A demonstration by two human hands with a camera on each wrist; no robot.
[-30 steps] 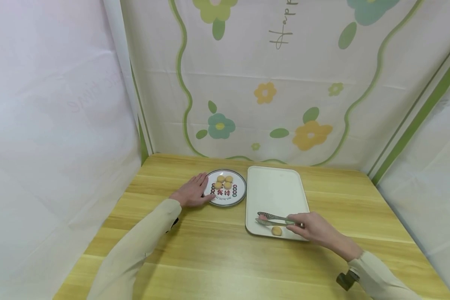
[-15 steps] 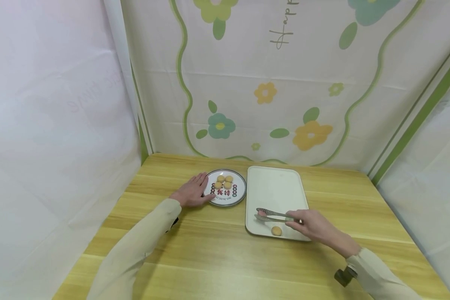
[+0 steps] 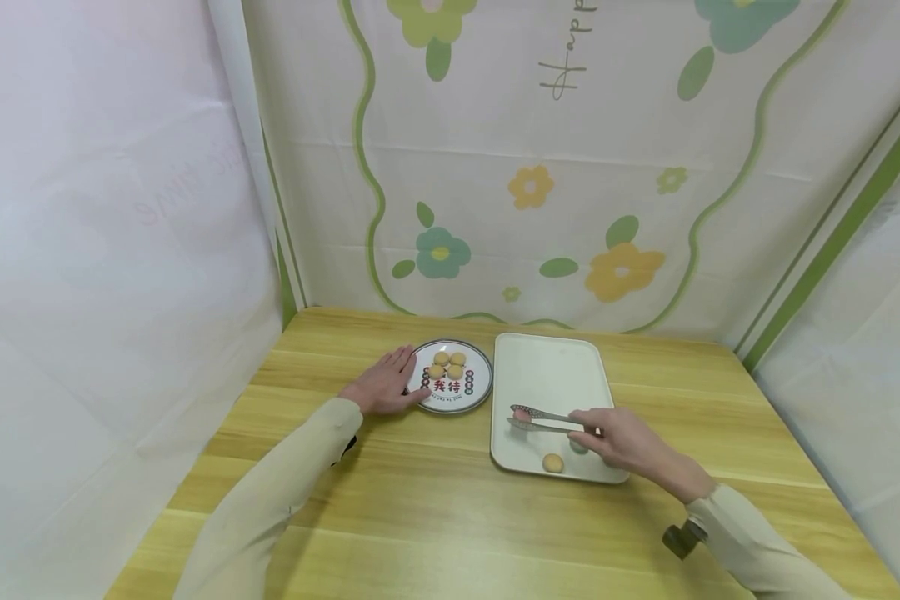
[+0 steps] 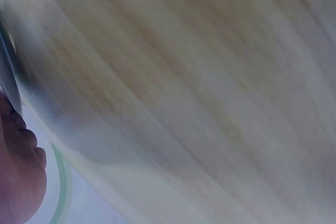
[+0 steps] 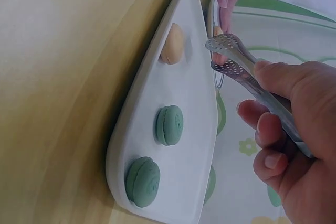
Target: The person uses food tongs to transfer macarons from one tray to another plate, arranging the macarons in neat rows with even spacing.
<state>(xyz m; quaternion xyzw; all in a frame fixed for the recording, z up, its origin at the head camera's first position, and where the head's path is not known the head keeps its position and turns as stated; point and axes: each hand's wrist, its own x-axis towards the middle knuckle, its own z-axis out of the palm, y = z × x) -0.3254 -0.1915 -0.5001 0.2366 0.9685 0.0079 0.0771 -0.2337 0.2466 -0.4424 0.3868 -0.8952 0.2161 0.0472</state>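
My right hand grips metal tongs above the white tray. Between the perforated tong tips is a pink macaron, raised over the tray. Below it on the tray, near the front edge, lies a tan macaron. Two green macarons, a nearer one and a middle one, show in the right wrist view; my right hand partly covers them in the head view. My left hand rests with straight fingers on the left rim of a round plate bearing several tan macarons.
Plate and tray stand side by side on the wooden table, near its back edge. A flower-printed cloth hangs behind, with pale cloth walls at the left and right. The left wrist view shows mostly blurred tabletop.
My right hand has moved up and away from the tray's front edge, carrying the pink macaron in the tongs. The left hand, plate and tray have stayed put.
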